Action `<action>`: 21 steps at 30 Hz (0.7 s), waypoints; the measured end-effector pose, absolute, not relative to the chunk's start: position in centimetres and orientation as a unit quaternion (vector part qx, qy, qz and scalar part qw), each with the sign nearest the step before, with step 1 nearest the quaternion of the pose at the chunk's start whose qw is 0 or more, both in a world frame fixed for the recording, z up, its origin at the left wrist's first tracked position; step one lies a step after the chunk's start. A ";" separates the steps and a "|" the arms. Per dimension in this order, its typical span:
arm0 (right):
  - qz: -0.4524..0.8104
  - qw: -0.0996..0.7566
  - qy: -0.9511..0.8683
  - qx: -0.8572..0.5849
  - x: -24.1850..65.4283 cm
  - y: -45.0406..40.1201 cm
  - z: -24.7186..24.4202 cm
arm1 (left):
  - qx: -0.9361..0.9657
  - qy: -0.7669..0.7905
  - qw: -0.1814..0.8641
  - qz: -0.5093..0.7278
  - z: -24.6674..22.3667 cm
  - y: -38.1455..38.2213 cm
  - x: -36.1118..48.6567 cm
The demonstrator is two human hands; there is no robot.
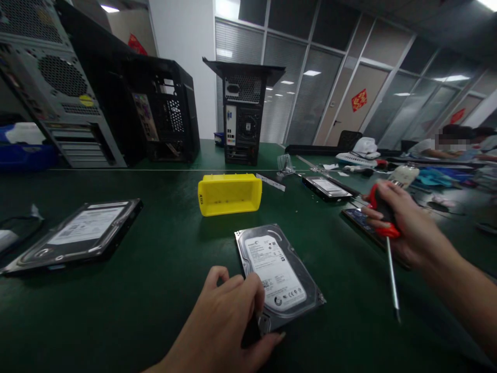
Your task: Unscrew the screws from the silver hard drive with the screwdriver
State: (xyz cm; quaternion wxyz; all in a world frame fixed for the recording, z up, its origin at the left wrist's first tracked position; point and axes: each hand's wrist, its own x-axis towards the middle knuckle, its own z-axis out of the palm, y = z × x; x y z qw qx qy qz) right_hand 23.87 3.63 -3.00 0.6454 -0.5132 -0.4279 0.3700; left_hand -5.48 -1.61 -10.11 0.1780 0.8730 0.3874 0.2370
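A silver-and-black hard drive with a white label lies label up on the green table. My left hand grips its near left corner, fingers curled along the left side and thumb at the near edge. Off to the right, my right hand is wrapped around the red-and-black handle of a screwdriver. Its metal shaft points down, with the tip apart from the drive. Beyond the drive stands a yellow plastic bin, its open side toward me.
A second hard drive lies at the left, another at the back right. A phone lies beneath my right hand. Computer cases line the back. Cluttered parts and other people are at far right.
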 end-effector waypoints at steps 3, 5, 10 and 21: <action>0.395 0.536 -0.448 -0.597 24.3 4.2 -4.3 | 0.874 0.387 0.172 0.237 -10.2 -1.6 -5.4; 0.389 0.467 -0.477 -0.634 24.2 4.4 -5.3 | 0.877 0.381 0.171 0.238 -10.2 -1.6 -5.3; 0.244 0.345 -0.586 -0.691 24.8 5.4 -7.3 | 0.880 0.374 0.179 0.234 -10.1 -1.4 -5.4; -0.065 0.163 -0.698 -0.694 26.5 6.2 -9.5 | 0.877 0.374 0.197 0.228 -9.6 -1.7 -5.6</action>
